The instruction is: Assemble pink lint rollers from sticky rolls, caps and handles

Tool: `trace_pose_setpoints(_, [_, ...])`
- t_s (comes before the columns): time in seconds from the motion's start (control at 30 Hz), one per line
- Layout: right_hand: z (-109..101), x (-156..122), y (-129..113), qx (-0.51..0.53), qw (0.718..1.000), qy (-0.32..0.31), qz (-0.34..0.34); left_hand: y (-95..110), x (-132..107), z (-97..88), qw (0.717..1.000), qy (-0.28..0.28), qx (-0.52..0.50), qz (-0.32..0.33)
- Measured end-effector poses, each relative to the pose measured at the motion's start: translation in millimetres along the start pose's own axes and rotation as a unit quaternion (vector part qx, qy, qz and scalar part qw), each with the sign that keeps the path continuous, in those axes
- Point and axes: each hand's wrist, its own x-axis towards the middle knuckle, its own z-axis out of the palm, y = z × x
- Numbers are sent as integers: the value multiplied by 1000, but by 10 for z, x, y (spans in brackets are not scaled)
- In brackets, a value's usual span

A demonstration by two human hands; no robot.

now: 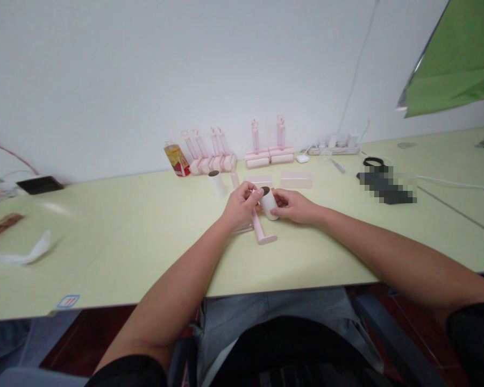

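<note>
A white lint roller refill (271, 208) with a brown cardboard core stands slightly tilted between my hands. My left hand (240, 205) has its thumb at the upper rim, and my right hand (295, 206) grips the lower right side. Below my left hand is a pink roller frame (260, 232) with a round end disc, its upper part hidden by the fingers. Whether the roll touches the frame, I cannot tell. Another white refill (216, 184) stands upright to the left, beside a pink handle (234, 178). Two clear pink covers (297, 180) lie behind my hands.
Several pink lint rollers (215, 161) line the wall, with two more (269, 156) to their right. Beside them stands a yellow-and-red bottle (177, 158). A power strip (334, 150) and a dark, partly blurred object (387, 185) are at right. A black tablet (40, 185) lies far left.
</note>
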Motion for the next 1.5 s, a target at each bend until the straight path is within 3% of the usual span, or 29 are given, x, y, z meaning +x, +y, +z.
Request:
trace_pose_setpoints(0.27, [-1, 13, 35, -10, 1000, 5, 1, 11, 27, -23, 999, 33, 39, 20])
trace_pose_setpoints(0.57, [-6, 14, 23, -28, 1000, 7, 6, -18, 68, -76, 989, 120, 73, 54])
trace_pose_setpoints(0.87, [-9, 13, 8, -22, 1000, 1, 12, -19, 77, -84, 985, 123, 113, 46])
trace_pose_setpoints(1.5, [-4, 8, 5, -11, 1000, 7, 6, -93, 86, -55, 992, 121, 31, 28])
